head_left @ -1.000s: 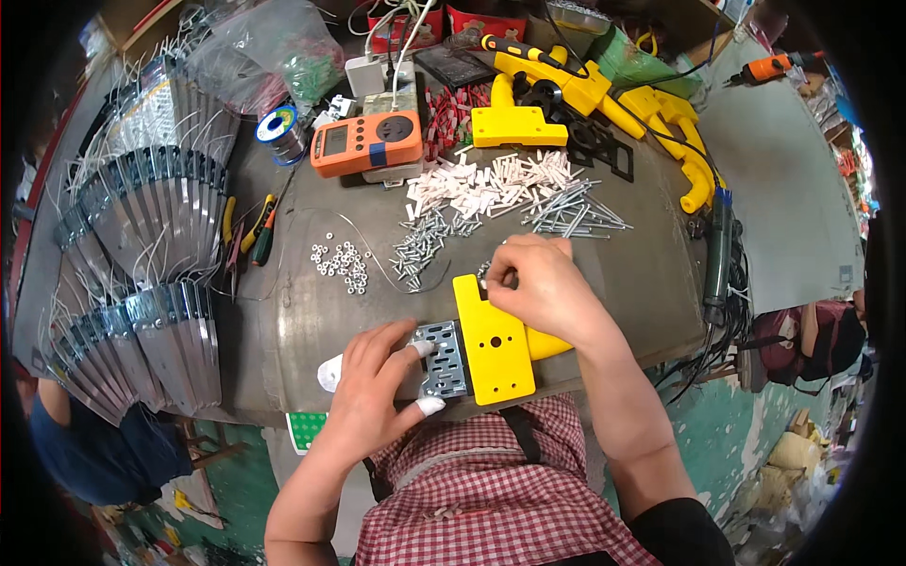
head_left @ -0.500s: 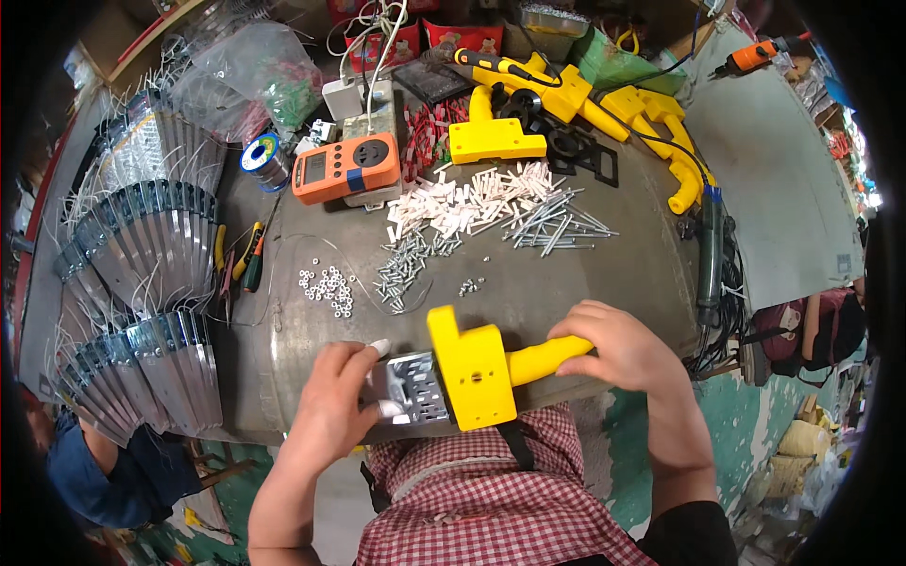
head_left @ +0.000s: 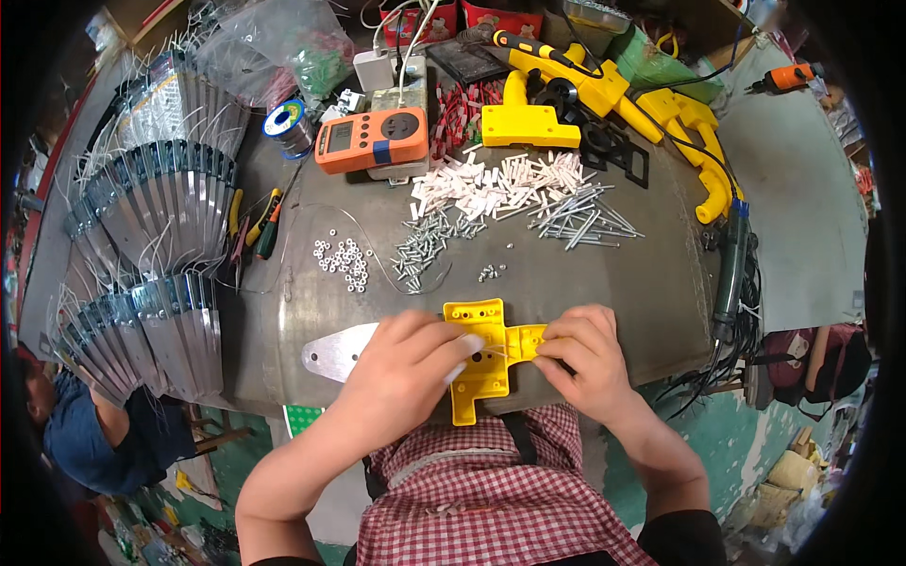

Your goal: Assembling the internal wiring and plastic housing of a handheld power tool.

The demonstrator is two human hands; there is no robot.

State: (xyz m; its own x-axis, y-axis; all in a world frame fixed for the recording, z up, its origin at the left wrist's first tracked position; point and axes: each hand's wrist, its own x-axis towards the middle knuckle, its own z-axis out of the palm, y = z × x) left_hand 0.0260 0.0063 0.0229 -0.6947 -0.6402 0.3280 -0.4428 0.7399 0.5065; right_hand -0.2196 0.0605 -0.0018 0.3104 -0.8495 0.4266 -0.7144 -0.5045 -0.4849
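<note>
A yellow plastic housing half (head_left: 489, 382) lies hollow side up at the table's near edge, showing ribs and screw posts. Its short handle part (head_left: 524, 341) points right. From its left side a flat silver metal blade (head_left: 326, 353) with holes sticks out, partly covered by my left hand (head_left: 401, 373). That hand is closed over the housing's left part, white covers on its fingertips; what it pinches is hidden. My right hand (head_left: 587, 363) grips the end of the handle part between thumb and fingers. Thin pale wires (head_left: 498, 351) run inside the housing between both hands.
Beyond lie white nuts (head_left: 342, 264), short screws (head_left: 425, 247), pale sleeves (head_left: 500, 189) and long screws (head_left: 590, 222). An orange meter (head_left: 371, 141), solder spool (head_left: 288, 129) and yellow housings (head_left: 530, 125) stand farther back. Bladed parts (head_left: 156, 198) fill the left; a soldering iron (head_left: 732, 274) hangs right.
The yellow housing has been turned over, from its outer face to its hollow side, with the blade now flat at left. Both hands have moved in closer over it. The view has shifted slightly.
</note>
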